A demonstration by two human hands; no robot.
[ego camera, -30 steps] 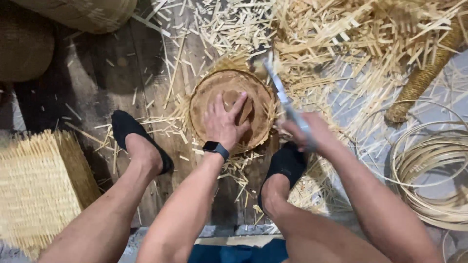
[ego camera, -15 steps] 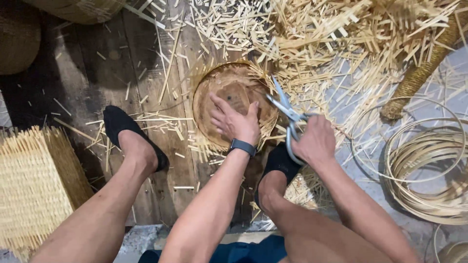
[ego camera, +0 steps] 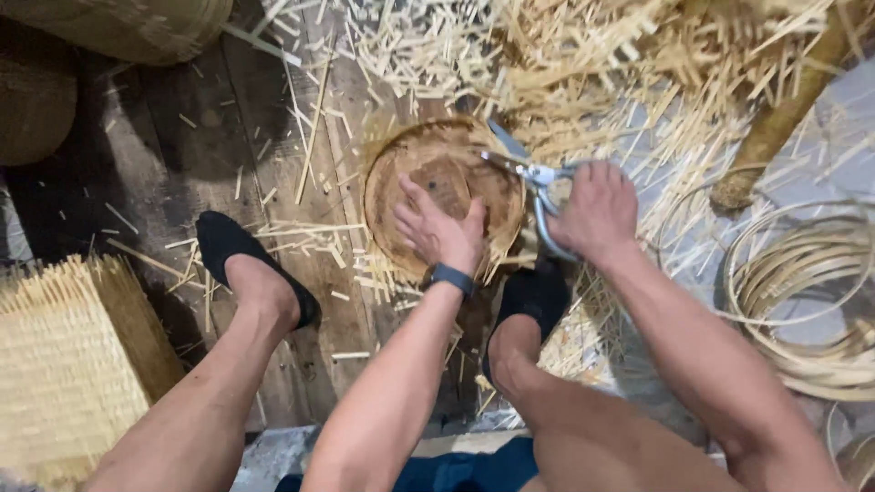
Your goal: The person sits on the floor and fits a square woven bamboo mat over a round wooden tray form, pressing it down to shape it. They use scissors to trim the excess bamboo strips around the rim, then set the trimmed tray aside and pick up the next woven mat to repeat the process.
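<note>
A small round woven basket (ego camera: 401, 178) lies on the wooden floor between my feet. My left hand (ego camera: 439, 228) presses flat inside it, fingers spread, a dark watch on the wrist. My right hand (ego camera: 594, 208) grips metal shears (ego camera: 527, 173) at the basket's right rim, blades pointing up and left over the rim. Loose strip ends stick out around the basket's edge.
Cut bamboo strips (ego camera: 565, 64) litter the floor above and right. Coiled strips (ego camera: 811, 292) lie at right, a flat woven mat (ego camera: 64, 364) at lower left, larger baskets (ego camera: 128, 23) at top left. My feet in black shoes (ego camera: 246, 264) flank the basket.
The shears have swung from upright beside the basket to lie across its right rim. My left hand has shifted lower inside the basket. The view has moved closer.
</note>
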